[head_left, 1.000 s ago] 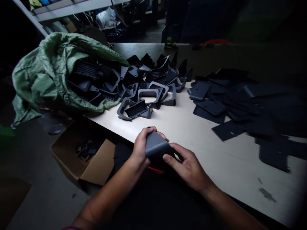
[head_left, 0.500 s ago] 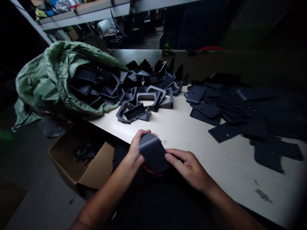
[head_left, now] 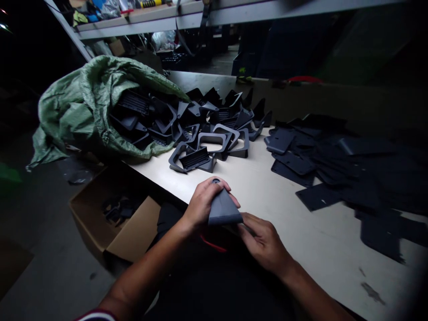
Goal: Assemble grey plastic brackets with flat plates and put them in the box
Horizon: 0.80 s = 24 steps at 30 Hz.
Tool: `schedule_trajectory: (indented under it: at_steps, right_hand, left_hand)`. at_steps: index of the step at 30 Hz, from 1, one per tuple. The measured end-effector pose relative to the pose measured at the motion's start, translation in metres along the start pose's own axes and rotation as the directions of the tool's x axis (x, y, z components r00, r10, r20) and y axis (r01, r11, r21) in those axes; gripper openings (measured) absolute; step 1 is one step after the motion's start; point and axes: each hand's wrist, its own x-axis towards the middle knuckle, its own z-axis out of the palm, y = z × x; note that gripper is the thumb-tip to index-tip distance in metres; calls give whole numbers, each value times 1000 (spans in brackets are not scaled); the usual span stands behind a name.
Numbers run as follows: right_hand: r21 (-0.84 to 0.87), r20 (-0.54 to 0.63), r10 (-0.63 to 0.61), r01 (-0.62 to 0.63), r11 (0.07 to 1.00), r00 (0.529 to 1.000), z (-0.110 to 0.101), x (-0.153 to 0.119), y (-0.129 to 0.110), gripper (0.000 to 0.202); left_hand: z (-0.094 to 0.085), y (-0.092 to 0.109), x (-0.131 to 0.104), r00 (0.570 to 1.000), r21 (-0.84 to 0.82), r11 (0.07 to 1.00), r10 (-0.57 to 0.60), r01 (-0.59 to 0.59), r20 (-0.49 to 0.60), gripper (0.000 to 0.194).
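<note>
A dark grey plastic part is held over the near edge of the table, its triangular side face turned up. My left hand wraps round its upper left end, the thumb lying near a small round hole. At the part's lower right corner, my right hand pinches with thumb and fingers; whatever lies between those fingertips is partly hidden. Beyond my hands lie loose black bracket-like parts, spilling from a green woven sack. Flat black plates are piled to the right.
An open cardboard box with small black pieces stands below the table edge at left. A shelf with tools and bags crosses the back. The pale tabletop shows between the piles.
The held part has been tilted, so its triangular side now shows instead of its broad flat face. My left hand has turned with it, and the view has shifted slightly.
</note>
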Motion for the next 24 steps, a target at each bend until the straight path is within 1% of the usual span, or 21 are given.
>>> schedule_trajectory:
  at_steps: [3,6,8,11,13,15,17,19,21,22,24]
  right_hand:
    - [-43,-55,-97,94,995,994,2,2,3,35]
    - [-108,-112,-196,184,977,974,1,3,6,40]
    - [-162,-142,-238,215,963,961,-1,4,8,40]
    - [-226,-178,-267,225,948,947,-4,8,8,40]
    - [-244,-191,-278,229,942,942,-5,12,7,40]
    - [-241,-192,-270,221,945,944,-3,15,5,38]
    - [-219,-186,-248,206,954,951,3,16,5,35]
    - [-181,-191,-187,153,972,964,10,17,5,29]
    - [-136,-213,-58,29,990,975,16,19,4,23]
    - [-114,-200,20,-44,992,980,17,23,4,22]
    - [-87,-94,137,-145,986,986,12,36,0,25]
  left_hand:
    - [-11,-2,2,999,62,997,45,-46,12,36]
    - [-29,-9,0,988,139,979,156,-152,-21,43]
    - [-41,-12,-5,978,160,966,207,-203,-8,46]
    - [-54,-14,-18,975,245,945,196,-216,106,49]
    - [-59,-15,-25,964,331,913,179,-237,195,50]
    - [-62,-19,-29,956,426,864,183,-268,230,52]
    - [-62,-28,-30,959,517,809,210,-281,192,47]
    - [-63,-40,-31,963,568,780,244,-263,111,39]
    - [-66,-52,-32,967,559,797,254,-228,32,39]
    - [-69,-57,-33,970,545,814,245,-202,-7,43]
    - [-80,-65,-36,967,489,862,219,-132,-126,52]
